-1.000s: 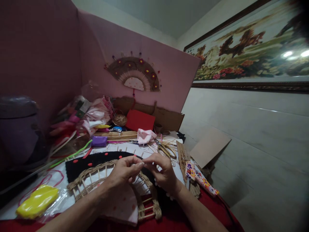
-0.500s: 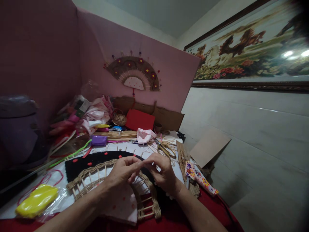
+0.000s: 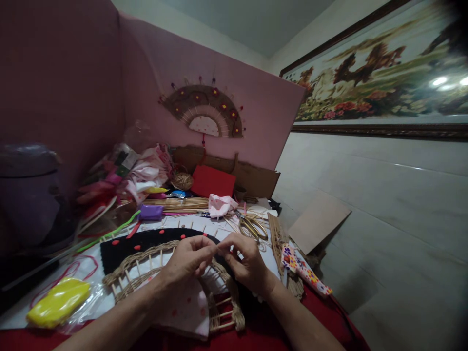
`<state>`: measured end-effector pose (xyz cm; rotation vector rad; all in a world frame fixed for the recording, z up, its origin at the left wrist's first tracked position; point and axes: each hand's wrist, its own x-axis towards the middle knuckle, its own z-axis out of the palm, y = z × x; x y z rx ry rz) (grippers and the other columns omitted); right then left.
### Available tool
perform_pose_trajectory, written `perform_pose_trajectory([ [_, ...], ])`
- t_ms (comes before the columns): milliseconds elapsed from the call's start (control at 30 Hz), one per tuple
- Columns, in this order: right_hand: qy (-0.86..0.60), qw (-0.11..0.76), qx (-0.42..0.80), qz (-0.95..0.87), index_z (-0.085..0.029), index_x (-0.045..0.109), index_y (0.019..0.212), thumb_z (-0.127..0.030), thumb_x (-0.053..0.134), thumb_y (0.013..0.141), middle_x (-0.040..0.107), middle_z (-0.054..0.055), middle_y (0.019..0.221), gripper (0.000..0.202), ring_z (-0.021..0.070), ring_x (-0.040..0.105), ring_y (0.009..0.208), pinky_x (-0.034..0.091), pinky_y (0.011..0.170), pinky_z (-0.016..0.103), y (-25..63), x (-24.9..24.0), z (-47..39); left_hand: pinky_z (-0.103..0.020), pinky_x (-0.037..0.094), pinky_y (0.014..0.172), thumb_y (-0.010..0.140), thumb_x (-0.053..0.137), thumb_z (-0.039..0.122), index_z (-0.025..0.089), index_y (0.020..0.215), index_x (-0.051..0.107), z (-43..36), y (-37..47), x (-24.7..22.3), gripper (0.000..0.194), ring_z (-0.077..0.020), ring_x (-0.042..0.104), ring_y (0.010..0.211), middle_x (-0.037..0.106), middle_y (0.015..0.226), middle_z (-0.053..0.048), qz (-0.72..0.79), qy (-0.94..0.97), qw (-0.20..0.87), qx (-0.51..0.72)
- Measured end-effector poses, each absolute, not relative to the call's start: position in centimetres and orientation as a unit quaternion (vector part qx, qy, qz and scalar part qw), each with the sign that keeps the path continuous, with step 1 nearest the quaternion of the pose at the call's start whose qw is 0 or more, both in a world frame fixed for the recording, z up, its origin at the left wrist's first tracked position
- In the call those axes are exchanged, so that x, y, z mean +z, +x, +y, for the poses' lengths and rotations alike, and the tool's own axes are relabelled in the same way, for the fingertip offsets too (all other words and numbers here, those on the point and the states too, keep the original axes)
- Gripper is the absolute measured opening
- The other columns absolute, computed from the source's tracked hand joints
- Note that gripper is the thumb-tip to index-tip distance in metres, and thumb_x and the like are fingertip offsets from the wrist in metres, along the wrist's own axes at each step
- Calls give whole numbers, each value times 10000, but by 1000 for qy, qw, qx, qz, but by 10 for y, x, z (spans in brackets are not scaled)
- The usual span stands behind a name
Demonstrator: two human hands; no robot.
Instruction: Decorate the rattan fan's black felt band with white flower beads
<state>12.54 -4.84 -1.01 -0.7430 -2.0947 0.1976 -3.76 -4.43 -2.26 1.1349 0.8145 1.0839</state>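
Observation:
My left hand (image 3: 190, 256) and my right hand (image 3: 244, 258) meet fingertip to fingertip above a fan-shaped piece. Each is pinched closed, and whatever lies between the fingers is too small to make out. Under them the fan has a black band (image 3: 146, 241) with red dots, woven twine (image 3: 141, 258) over thin sticks, and a pale dotted cloth (image 3: 186, 307) at its inner part. My hands and forearms hide part of the fan's middle and right side.
Gold-handled scissors (image 3: 252, 226) lie behind my right hand. A yellow packet (image 3: 58, 302) is at the left, a purple packet (image 3: 151, 212) farther back. Floral cloth (image 3: 305, 273) lies right. Red card (image 3: 213, 183) and a finished fan (image 3: 204, 109) are behind.
The whole view has shifted slightly, so things appear a little farther right. Both hands keep nearly the same pinched pose, fingertips together.

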Motion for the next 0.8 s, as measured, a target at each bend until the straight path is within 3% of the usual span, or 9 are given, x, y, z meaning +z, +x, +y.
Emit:
perform_pose_trajectory([
  [200, -313, 449, 80, -833, -182, 568, 753, -130, 538, 755, 560, 1, 647, 60, 109, 488, 573, 396, 537, 227, 120, -12, -50, -169, 158, 361, 608, 650, 261, 137, 563, 533, -46, -36, -19, 176, -24, 292, 327, 423, 380, 63, 367, 488, 626, 485],
  [333, -344, 507, 90, -785, -182, 535, 715, -126, 519, 772, 547, -6, 633, 81, 99, 480, 550, 400, 516, 215, 120, -10, -51, -153, 191, 371, 661, 589, 225, 143, 602, 525, -52, -38, -9, 120, -27, 331, 372, 470, 481, 50, 342, 385, 691, 507],
  [433, -328, 518, 80, -786, -182, 533, 720, -136, 525, 791, 542, -1, 638, 85, 104, 484, 567, 405, 530, 222, 122, -6, -53, -154, 290, 417, 696, 580, 205, 142, 681, 563, -53, -42, -6, 67, -48, 421, 458, 523, 583, 24, 303, 313, 757, 487],
  [567, -264, 469, 39, -842, -184, 570, 807, -126, 543, 782, 598, 31, 738, 68, 144, 533, 712, 427, 656, 274, 120, -6, -55, -217, 429, 597, 720, 562, 151, 124, 681, 583, -52, -39, -7, 52, -100, 516, 606, 567, 670, -17, 244, 285, 793, 480],
  [800, -305, 346, -113, -880, -156, 576, 806, -143, 486, 787, 579, 63, 779, 93, 176, 510, 744, 401, 647, 302, 118, -9, -51, -254, 424, 670, 740, 553, 137, 131, 635, 548, -58, -33, -9, 105, -121, 521, 642, 547, 646, -10, 232, 295, 798, 471],
])
